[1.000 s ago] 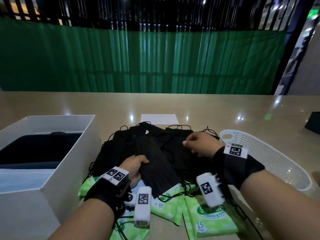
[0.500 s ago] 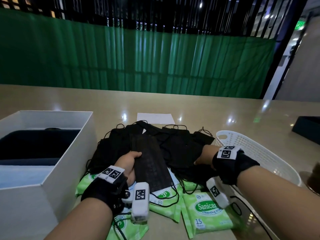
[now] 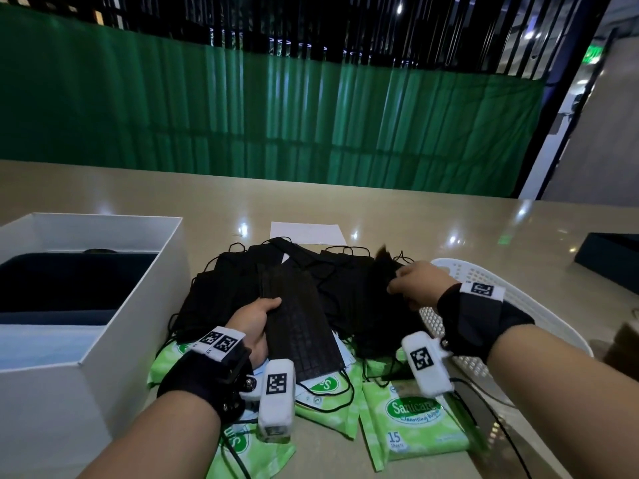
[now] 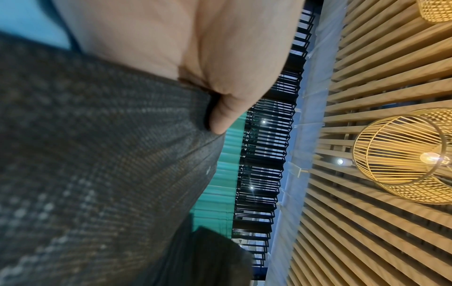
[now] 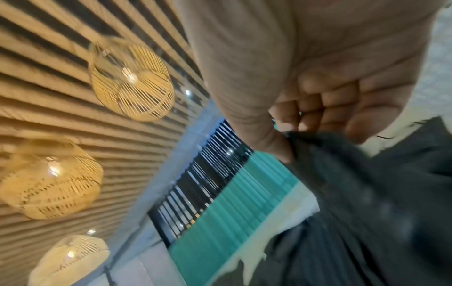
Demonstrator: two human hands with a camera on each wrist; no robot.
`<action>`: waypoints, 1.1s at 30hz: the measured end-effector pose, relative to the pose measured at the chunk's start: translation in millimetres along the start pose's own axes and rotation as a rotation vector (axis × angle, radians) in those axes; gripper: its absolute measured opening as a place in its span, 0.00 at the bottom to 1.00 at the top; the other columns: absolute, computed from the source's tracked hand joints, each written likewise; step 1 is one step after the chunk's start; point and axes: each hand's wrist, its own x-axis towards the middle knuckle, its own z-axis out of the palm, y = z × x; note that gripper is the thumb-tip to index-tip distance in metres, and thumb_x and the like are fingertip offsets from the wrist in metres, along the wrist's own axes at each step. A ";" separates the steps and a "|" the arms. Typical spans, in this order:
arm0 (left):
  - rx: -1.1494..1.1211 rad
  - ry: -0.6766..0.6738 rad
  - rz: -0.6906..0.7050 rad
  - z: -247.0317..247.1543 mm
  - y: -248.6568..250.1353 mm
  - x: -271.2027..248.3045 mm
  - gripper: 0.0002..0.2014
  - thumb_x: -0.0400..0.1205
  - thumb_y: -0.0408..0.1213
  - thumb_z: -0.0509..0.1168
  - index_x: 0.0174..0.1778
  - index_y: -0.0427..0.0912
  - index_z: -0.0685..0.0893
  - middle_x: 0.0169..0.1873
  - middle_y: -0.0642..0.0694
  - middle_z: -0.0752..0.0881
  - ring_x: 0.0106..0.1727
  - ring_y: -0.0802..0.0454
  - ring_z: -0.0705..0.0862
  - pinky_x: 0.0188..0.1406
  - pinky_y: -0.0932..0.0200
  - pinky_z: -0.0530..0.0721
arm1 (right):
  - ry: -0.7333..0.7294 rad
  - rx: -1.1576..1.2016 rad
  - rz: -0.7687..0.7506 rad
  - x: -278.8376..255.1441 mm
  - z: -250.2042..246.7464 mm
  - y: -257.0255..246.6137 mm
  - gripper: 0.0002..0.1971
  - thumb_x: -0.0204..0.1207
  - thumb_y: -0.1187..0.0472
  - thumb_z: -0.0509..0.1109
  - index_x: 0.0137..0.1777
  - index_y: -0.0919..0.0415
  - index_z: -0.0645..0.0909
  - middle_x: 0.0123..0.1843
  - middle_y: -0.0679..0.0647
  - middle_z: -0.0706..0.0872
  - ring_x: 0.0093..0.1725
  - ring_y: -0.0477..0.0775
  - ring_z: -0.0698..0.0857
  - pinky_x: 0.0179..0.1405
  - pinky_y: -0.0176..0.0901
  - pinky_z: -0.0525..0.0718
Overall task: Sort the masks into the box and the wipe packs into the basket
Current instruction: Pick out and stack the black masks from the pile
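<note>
A heap of black masks (image 3: 242, 281) lies mid-table over several green wipe packs (image 3: 411, 416). My left hand (image 3: 257, 318) grips a stack of black masks (image 3: 297, 323) by its left edge, thumb on top; in the left wrist view the thumb (image 4: 227, 108) presses the stack's dark fabric (image 4: 97, 154). My right hand (image 3: 415, 285) pinches another black mask (image 3: 383, 271) at the heap's right side, lifted slightly; in the right wrist view the curled fingers (image 5: 325, 108) hold that mask's edge (image 5: 367, 183). The white box (image 3: 131, 305) stands at left, the white basket (image 3: 529, 305) at right.
Inside the box lies a dark layer with pale blue in front. A white paper sheet (image 3: 306, 233) lies behind the heap. A dark box (image 3: 612, 257) sits at the far right edge. Cables trail from my wrist cameras over the packs. Green curtain behind the table.
My right hand went down to the heap's right side, took hold of a mask and now lifts it. The left hand has kept its grip on the mask stack.
</note>
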 end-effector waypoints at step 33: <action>-0.170 -0.087 0.006 -4.9 1.2 8.5 0.29 0.87 0.53 0.48 0.71 0.33 0.76 0.64 0.29 0.81 0.65 0.34 0.80 0.65 0.38 0.76 | -0.358 0.338 -0.066 1.7 74.7 -39.0 0.09 0.80 0.63 0.68 0.36 0.59 0.78 0.36 0.54 0.84 0.34 0.52 0.82 0.35 0.43 0.83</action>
